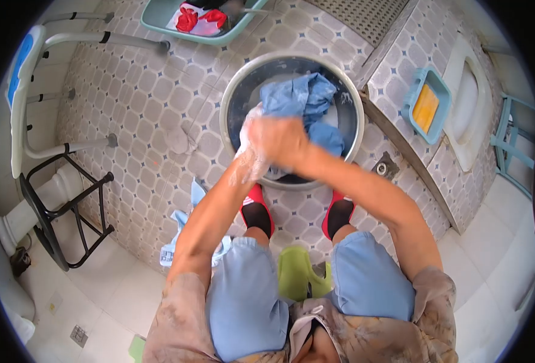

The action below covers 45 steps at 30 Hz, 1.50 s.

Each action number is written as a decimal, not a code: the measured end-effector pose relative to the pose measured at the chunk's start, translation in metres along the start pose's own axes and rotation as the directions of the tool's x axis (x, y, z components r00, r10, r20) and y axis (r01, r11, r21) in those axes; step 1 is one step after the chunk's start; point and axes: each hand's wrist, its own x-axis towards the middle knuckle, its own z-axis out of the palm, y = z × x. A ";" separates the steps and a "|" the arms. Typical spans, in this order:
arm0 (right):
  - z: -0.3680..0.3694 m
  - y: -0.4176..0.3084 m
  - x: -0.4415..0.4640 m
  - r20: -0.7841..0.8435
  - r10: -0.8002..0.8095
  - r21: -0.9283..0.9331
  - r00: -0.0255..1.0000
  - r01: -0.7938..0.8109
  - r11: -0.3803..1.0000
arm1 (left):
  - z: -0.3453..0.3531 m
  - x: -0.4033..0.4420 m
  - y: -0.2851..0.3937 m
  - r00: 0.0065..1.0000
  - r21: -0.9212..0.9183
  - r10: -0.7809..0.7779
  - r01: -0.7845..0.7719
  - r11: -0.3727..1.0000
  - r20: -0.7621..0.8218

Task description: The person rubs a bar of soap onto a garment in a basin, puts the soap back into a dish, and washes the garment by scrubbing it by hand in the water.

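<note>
A round metal basin (226,103) stands on the tiled floor between my feet, with wet, soapy blue cloth (300,97) heaped inside it. Over the near left part of the basin my two hands are pressed together, smeared by motion. White suds coat my left hand (250,134) and wrist; its fingers are mostly hidden. My right hand (281,140) looks closed and lies across the left one, beside the blue cloth. What is between them cannot be made out; a soapy white patch shows at their left edge.
A teal tub (152,27) holds red, white and dark cloth. On the raised tiled step (394,91) sits a blue tray (409,112) with a yellow bar, near a squat toilet (467,97). A floor drain (385,167), a black-framed stool (68,209) and a white-and-blue chair (25,103) surround me.
</note>
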 end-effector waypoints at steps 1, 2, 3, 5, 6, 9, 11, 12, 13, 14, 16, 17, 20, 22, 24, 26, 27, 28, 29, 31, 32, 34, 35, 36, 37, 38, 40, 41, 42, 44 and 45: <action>0.003 0.019 0.002 -0.015 0.002 -0.110 1.000 -0.004 0.994 | -0.033 0.006 0.047 0.953 -0.654 -0.221 0.302 0.693 0.206; 0.005 0.038 0.005 -0.022 0.001 -0.118 1.000 -0.003 0.993 | -0.047 0.016 0.074 0.851 -0.875 -0.218 0.484 -0.031 0.478; 0.008 0.055 0.005 0.032 0.232 -0.107 0.972 -0.227 0.968 | -0.024 0.026 0.063 0.644 -0.699 -0.290 0.580 -0.418 0.708; -0.002 0.043 0.005 0.013 0.410 -0.055 0.912 -0.409 0.911 | -0.029 0.017 0.067 0.758 -0.836 -0.377 0.540 -0.095 0.532; -0.011 0.020 0.000 0.013 0.409 -0.066 0.912 -0.408 0.911 | -0.028 0.013 0.070 0.857 -0.873 -0.402 0.434 0.223 0.323; -0.017 -0.017 -0.012 0.116 0.125 0.052 0.985 -0.131 0.990 | -0.002 0.015 0.021 0.905 -0.717 -0.316 0.420 0.556 0.284; 0.004 -0.005 -0.016 0.170 0.063 -0.061 0.983 -0.053 0.997 | -0.008 0.012 0.026 0.843 -0.754 -0.382 0.521 0.401 0.379; 0.012 0.021 -0.012 0.149 0.180 -0.089 0.972 -0.169 0.982 | -0.011 0.012 0.033 0.742 -0.768 -0.437 0.620 0.159 0.509; 0.014 0.050 -0.007 0.119 0.283 -0.123 0.952 -0.269 0.955 | -0.018 0.013 0.043 0.632 -0.738 -0.455 0.669 -0.089 0.627; 0.009 0.056 -0.009 0.117 0.274 -0.123 0.954 -0.260 0.958 | -0.022 0.015 0.053 0.590 -0.718 -0.446 0.668 -0.199 0.673; 0.002 0.060 -0.009 0.103 0.497 -0.100 0.861 -0.488 0.867 | -0.029 0.017 0.076 0.620 -0.739 -0.421 0.633 -0.230 0.662; -0.008 0.044 -0.007 0.144 0.466 -0.053 0.873 -0.463 0.885 | -0.021 0.012 0.067 0.739 -0.837 -0.429 0.542 -0.080 0.519; -0.015 -0.028 -0.015 0.023 0.069 0.198 0.997 -0.073 0.978 | -0.006 0.004 0.052 0.839 -0.906 -0.400 0.420 0.049 0.368; -0.003 0.004 -0.006 0.036 0.079 0.097 0.996 -0.082 0.992 | -0.010 0.011 0.040 0.863 -0.913 -0.353 0.405 0.052 0.362; 0.006 0.046 -0.004 0.107 0.257 -0.053 0.960 -0.253 0.966 | -0.015 0.007 0.032 0.873 -0.911 -0.312 0.409 0.051 0.374; 0.001 0.084 -0.009 0.137 0.405 -0.117 0.904 -0.392 0.913 | -0.023 0.016 0.042 0.884 -0.912 -0.275 0.407 0.053 0.378; -0.002 0.097 -0.012 0.326 0.599 -0.056 0.732 -0.617 0.785 | -0.037 0.027 0.061 0.815 -0.887 -0.356 0.445 -0.121 0.457; -0.006 0.106 -0.013 0.513 0.699 -0.049 0.498 -0.797 0.603 | -0.045 0.034 0.071 0.734 -0.844 -0.419 0.445 -0.298 0.535; -0.013 0.107 -0.017 0.513 0.697 -0.056 0.501 -0.791 0.609 | -0.049 0.037 0.068 0.799 -0.883 -0.381 0.391 -0.258 0.465; -0.029 0.097 -0.038 0.757 0.519 0.443 0.397 -0.896 0.038 | -0.058 0.038 0.056 0.900 -0.951 -0.307 0.301 -0.077 0.310; -0.041 0.093 -0.040 0.757 0.518 0.445 0.398 -0.895 0.037 | -0.064 0.041 0.048 0.933 -0.965 -0.260 0.261 0.016 0.248; -0.065 0.092 -0.040 0.789 0.350 0.557 0.504 -0.828 -0.062 | -0.077 0.043 0.039 0.930 -0.963 -0.254 0.264 -0.043 0.267; -0.062 0.105 -0.047 0.762 0.369 0.587 0.532 -0.808 -0.048 | -0.080 0.043 0.037 0.918 -0.960 -0.282 0.278 -0.040 0.278; -0.060 0.111 -0.049 0.762 0.369 0.586 0.532 -0.809 -0.045 | -0.080 0.042 0.036 0.905 -0.956 -0.314 0.290 -0.040 0.287; -0.063 0.110 -0.043 0.627 0.463 0.707 0.627 -0.707 0.001 | -0.077 0.040 0.035 0.906 -0.957 -0.314 0.286 -0.044 0.284; -0.066 0.108 -0.038 0.468 0.542 0.806 0.698 -0.589 0.063 | -0.072 0.039 0.033 0.884 -0.956 -0.368 0.286 -0.065 0.290; -0.067 0.106 -0.032 0.358 0.591 0.846 0.723 -0.519 0.123 | -0.063 0.036 0.034 0.857 -0.952 -0.419 0.293 -0.087 0.301; -0.063 0.109 -0.030 0.252 0.645 0.806 0.722 -0.526 0.273 | -0.057 0.034 0.038 0.839 -0.956 -0.466 0.288 -0.059 0.281; -0.059 0.110 -0.029 0.138 0.680 0.738 0.720 -0.533 0.414 | -0.054 0.032 0.040 0.819 -0.958 -0.511 0.285 -0.031 0.260; -0.041 0.091 -0.027 0.103 0.661 0.663 0.743 -0.547 0.511 | -0.050 0.036 0.040 0.833 -0.950 -0.466 0.305 -0.064 0.298; -0.049 0.059 -0.017 0.081 0.581 0.547 0.810 -0.524 0.653 | -0.050 0.040 0.042 0.793 -0.910 -0.449 0.383 -0.158 0.412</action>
